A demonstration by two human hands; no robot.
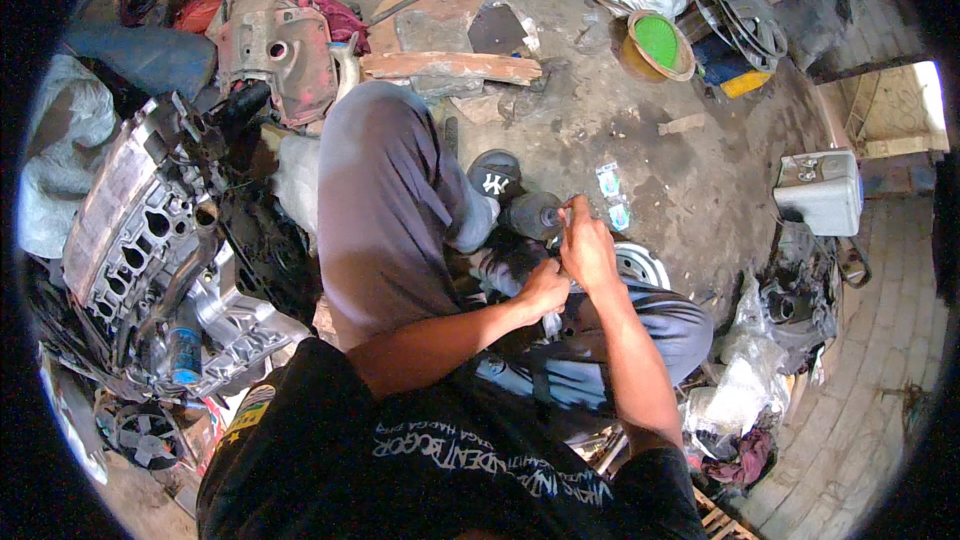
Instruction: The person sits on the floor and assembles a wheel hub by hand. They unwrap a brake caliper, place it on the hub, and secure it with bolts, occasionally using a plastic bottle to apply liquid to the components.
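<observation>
Head view: both hands, left hand (545, 287) and right hand (588, 250), close around a dark rubber boot (533, 215).

You have two hands in view: the left hand (545, 287) and the right hand (588, 248), both close together over one dark rubber boot (533, 213). On the floor just beyond them lie two small packets (612, 196). You can count one engine block (140, 240) at your left, with one blue can (186, 354) against it and one small fan (147, 437) below. Further off there is one red housing (275, 48), one plank (450, 66), one yellow bowl (658, 45), one wheel cover (740, 15) and one grey canister (820, 190). One shoe (495, 177) shows by your knee.
</observation>
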